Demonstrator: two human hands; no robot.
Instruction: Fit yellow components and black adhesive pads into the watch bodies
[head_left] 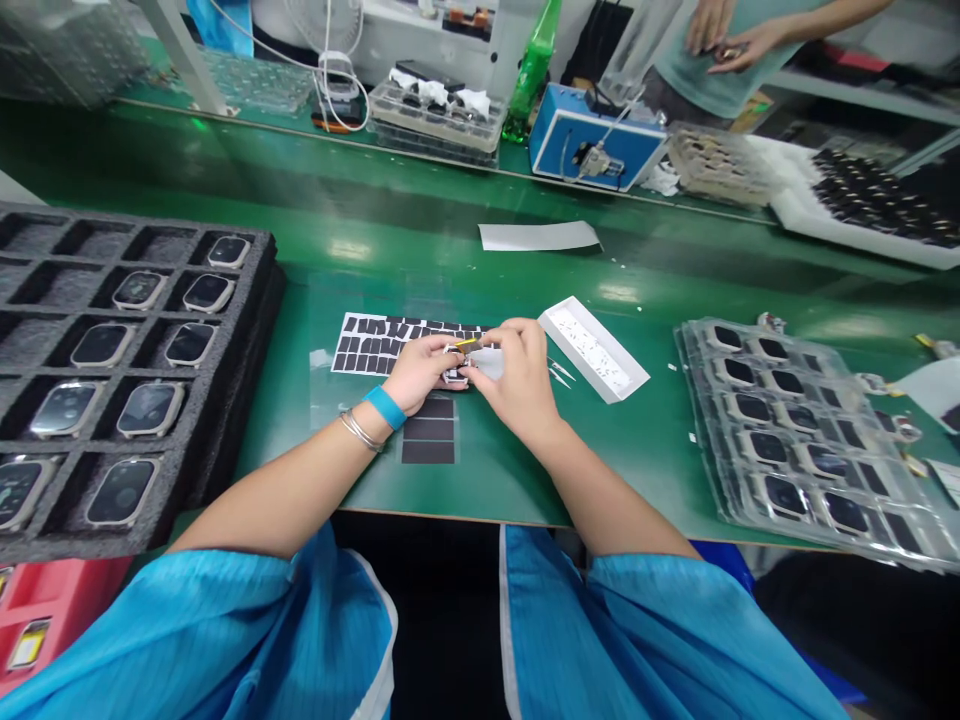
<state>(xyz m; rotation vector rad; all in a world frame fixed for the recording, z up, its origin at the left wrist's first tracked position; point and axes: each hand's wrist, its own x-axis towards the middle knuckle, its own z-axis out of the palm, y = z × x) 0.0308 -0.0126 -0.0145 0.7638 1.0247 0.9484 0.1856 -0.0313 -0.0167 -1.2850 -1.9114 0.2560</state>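
Observation:
My left hand (pixel 415 374) is closed around a small watch case (pixel 454 376) in the middle of the bench. My right hand (pixel 523 375) meets it from the right, thumb and fingers pinched at a small part with a yellow strip (pixel 466 342) over the case. Fingers cover most of both pieces. Under and behind the hands lies a white sheet of black adhesive pieces (pixel 364 345). Larger black rectangles on clear film (pixel 428 430) lie just in front of my left hand. Tweezers (pixel 561 372) rest right of my right hand.
A black foam tray (pixel 259 262) at left holds several watches. Stacked clear trays (pixel 701 400) with watch bodies stand at right. A white box (pixel 630 375) of small white scraps and a paper strip (pixel 536 237) lie beyond. A co-worker's hands (pixel 724 45) show across the bench.

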